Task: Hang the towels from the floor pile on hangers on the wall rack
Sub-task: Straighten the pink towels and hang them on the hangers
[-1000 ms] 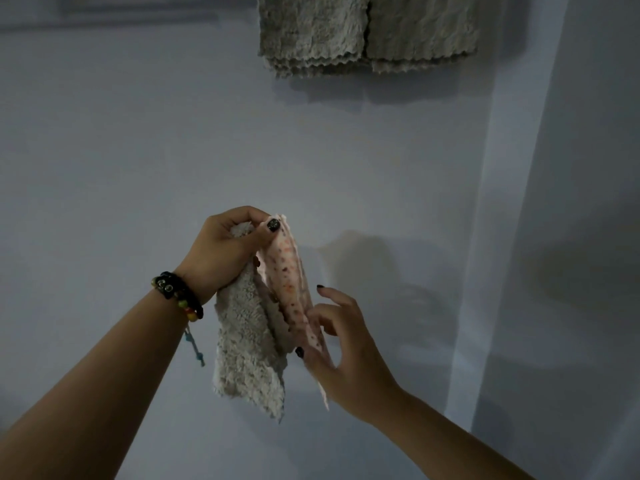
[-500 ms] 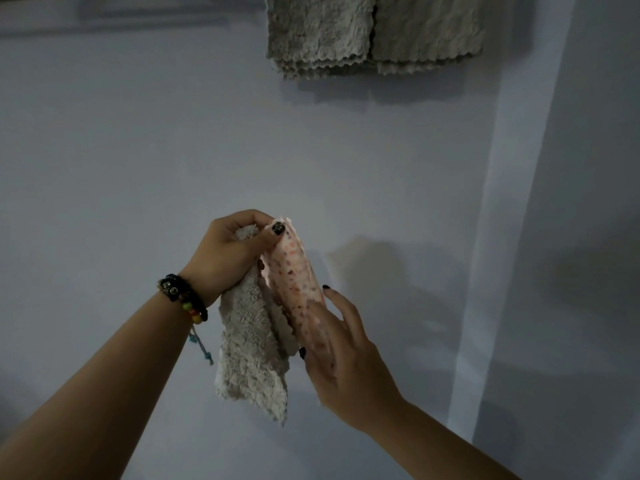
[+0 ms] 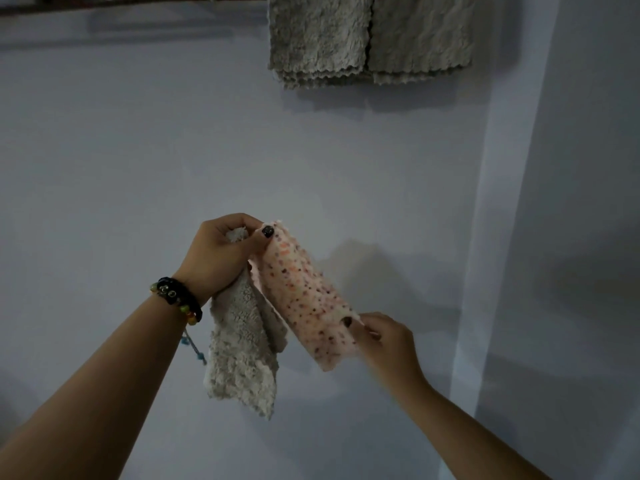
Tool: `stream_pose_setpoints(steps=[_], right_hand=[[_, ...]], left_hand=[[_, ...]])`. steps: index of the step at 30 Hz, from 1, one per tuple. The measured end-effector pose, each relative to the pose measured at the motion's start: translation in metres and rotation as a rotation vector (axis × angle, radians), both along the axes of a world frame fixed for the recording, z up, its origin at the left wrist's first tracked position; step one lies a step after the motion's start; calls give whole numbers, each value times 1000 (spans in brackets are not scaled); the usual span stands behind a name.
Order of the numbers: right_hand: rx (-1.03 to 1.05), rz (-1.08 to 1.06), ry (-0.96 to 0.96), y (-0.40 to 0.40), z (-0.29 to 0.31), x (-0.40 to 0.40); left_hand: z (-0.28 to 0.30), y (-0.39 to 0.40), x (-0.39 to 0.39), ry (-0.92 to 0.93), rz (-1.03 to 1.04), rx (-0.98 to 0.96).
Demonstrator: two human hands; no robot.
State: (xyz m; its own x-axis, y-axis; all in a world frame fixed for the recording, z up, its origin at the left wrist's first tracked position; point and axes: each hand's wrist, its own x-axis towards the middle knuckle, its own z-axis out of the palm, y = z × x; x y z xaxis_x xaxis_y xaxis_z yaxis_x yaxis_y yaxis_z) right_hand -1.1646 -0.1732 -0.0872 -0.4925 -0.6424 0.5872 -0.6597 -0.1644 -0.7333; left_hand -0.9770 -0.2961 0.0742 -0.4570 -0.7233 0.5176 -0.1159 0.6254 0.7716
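My left hand (image 3: 221,252) grips the top corners of two small towels in front of the wall. A fluffy grey towel (image 3: 242,358) hangs straight down from that hand. A pink speckled towel (image 3: 304,299) stretches down to the right, and my right hand (image 3: 384,336) pinches its lower edge between thumb and fingers. Two grey towels (image 3: 370,39) hang side by side high on the wall. Their hangers are out of frame.
A dark rail (image 3: 104,5) runs along the top left of the wall. A wall corner or pillar edge (image 3: 502,237) rises on the right. The floor pile is out of view.
My right hand slid down the pink towel, pinched its lower edge and pulled it out to the right, away from the grey towel. The left hand kept its grip.
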Motion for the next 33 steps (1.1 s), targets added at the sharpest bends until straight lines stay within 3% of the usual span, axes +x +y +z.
stream_pose_setpoints(steps=[4, 8, 10, 13, 17, 24, 30, 33], right_hand=[[62, 38, -200, 2, 20, -28], [-19, 66, -442, 6, 42, -36], [-35, 71, -470, 7, 49, -36], [38, 34, -380, 2, 55, -32], [333, 34, -165, -13, 74, -15], [155, 497, -201, -55, 138, 48], [54, 340, 39, -89, 163, 81], [33, 284, -4, -101, 179, 90]], left_hand=[[-2, -6, 13, -49, 83, -26], [-6, -9, 21, -61, 104, -23], [-6, -11, 24, -44, 102, -18], [-4, -11, 25, -31, 79, -72], [9, -13, 24, -166, 27, -288], [40, -37, 39, -409, -111, -657], [69, -63, 68, -422, -130, -646], [80, -84, 81, -566, -119, -576]])
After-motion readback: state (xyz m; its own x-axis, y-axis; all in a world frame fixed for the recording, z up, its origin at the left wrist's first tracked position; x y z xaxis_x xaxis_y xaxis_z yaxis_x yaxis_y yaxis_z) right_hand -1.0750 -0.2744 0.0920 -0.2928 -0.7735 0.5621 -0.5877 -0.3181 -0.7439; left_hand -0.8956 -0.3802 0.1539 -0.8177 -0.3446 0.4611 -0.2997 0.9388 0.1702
